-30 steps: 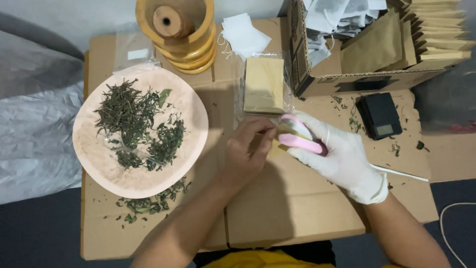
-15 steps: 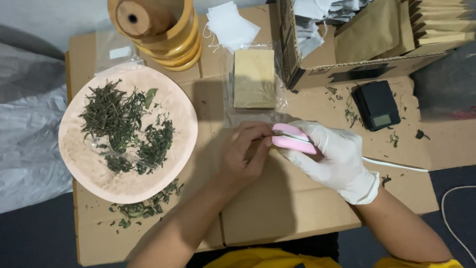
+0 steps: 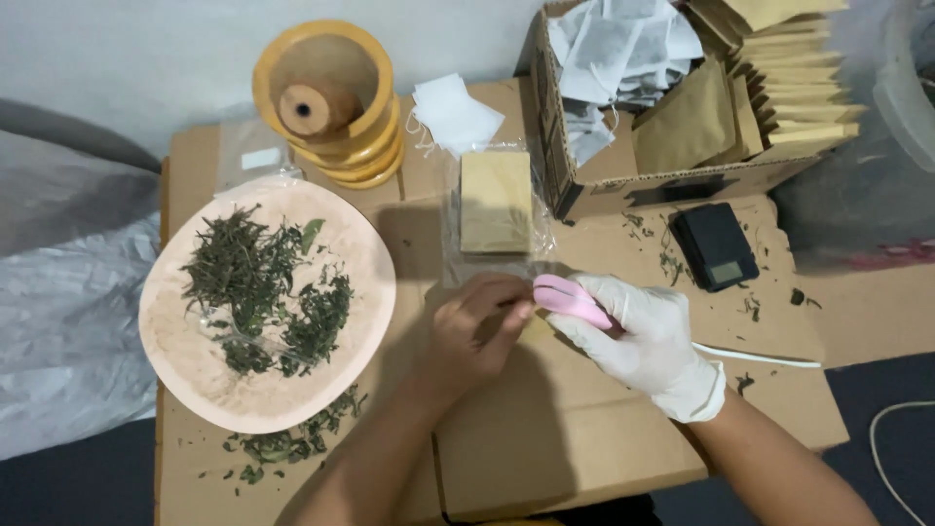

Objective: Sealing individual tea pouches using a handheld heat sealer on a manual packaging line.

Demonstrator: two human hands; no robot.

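Flattened cardboard sheets cover the work surface, grey plastic sheeting off to the left. Right hand, in a white glove, is wrapped around a small pink tool at centre. Bare left hand has its fingers curled, fingertips pinched at the pink tool's left end; what they pinch, can't tell. Just beyond the hands: clear bag with a tan pouch. Left: round tray of dried green leaves. Far right: open box of pouches, black pocket scale near it.
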